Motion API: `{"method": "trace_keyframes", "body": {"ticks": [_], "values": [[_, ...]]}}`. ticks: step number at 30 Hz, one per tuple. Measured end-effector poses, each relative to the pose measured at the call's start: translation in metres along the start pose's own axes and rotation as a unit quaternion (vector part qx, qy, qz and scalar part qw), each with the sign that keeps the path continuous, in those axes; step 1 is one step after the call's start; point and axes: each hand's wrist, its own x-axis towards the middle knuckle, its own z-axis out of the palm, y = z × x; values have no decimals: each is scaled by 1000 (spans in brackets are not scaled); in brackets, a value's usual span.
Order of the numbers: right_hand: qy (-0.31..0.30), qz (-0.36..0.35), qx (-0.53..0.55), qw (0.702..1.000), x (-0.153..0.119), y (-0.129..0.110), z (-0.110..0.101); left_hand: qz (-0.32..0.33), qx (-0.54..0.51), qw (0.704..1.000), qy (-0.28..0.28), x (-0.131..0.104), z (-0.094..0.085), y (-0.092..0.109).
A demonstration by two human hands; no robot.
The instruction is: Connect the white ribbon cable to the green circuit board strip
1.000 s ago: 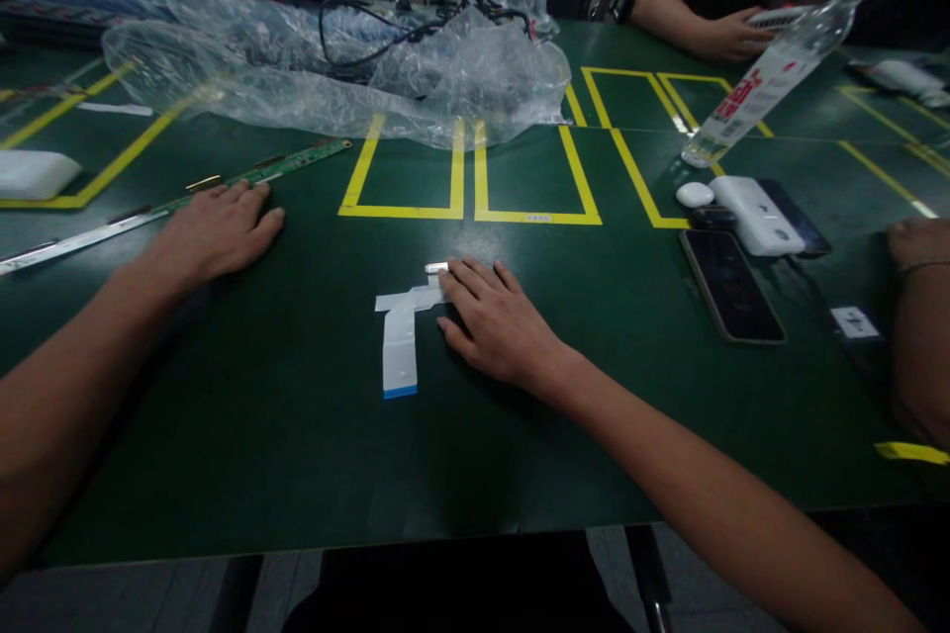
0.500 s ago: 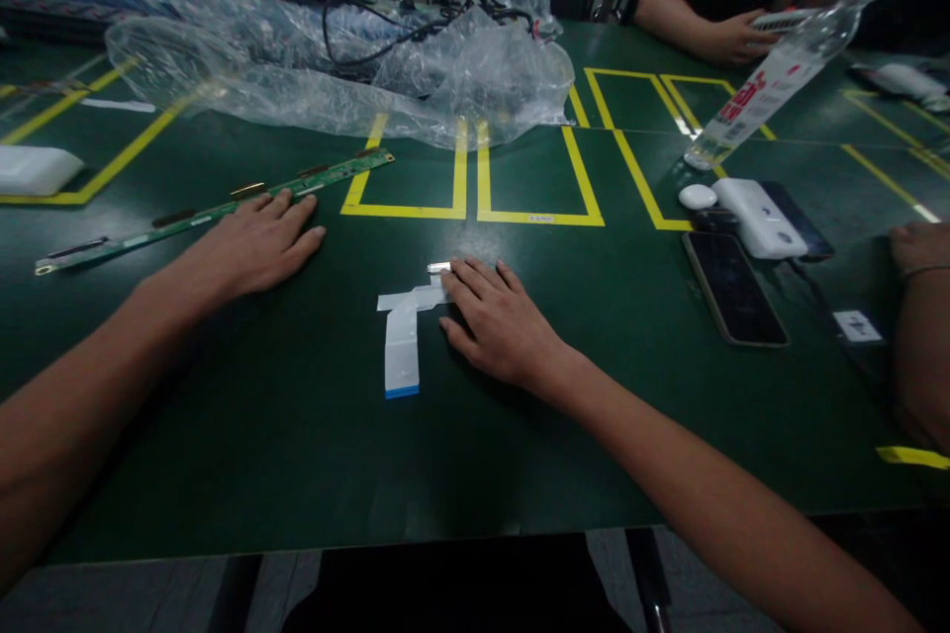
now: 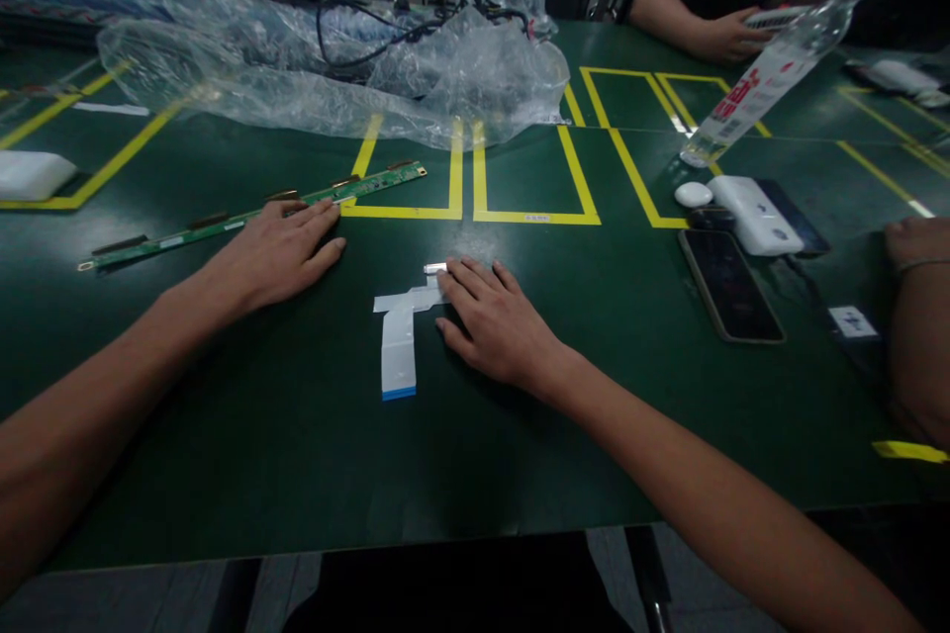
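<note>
A long, narrow green circuit board (image 3: 371, 184) lies slantwise on the dark green table at the left. My left hand (image 3: 286, 252) rests flat on its front edge near the middle, fingers stretched out. Near the table's middle is a white flat ribbon cable (image 3: 399, 351), folded, with a blue end towards me and a silvery connector at its far end. My right hand (image 3: 494, 321) lies over the cable's right side, fingertips on it near the connector, fingers spread. Neither hand is wrapped round anything.
Clear plastic wrap (image 3: 460, 69) with black cables spreads across the back left. To the right are a phone (image 3: 731, 287), a white device (image 3: 755, 216) and a tilted bottle (image 3: 779, 74). Another person's forearm (image 3: 920, 326) rests at the right edge; another person sits across the table.
The circuit board has shifted to the right, and my left hand has moved right along with it. My right hand and the ribbon cable are nearly unchanged.
</note>
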Motion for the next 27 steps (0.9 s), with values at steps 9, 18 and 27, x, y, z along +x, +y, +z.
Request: {"method": "trace_keyframes", "body": {"ticks": [9, 18, 27], "values": [[4, 3, -6, 1000, 1, -1, 3, 158, -86, 984, 6, -17, -20, 80], [-2, -3, 1, 1000, 1, -3, 3, 215, -83, 973, 22, -21, -17, 86], [-3, -4, 11, 1000, 2, -1, 4, 213, -91, 973, 16, -20, -21, 85]]}}
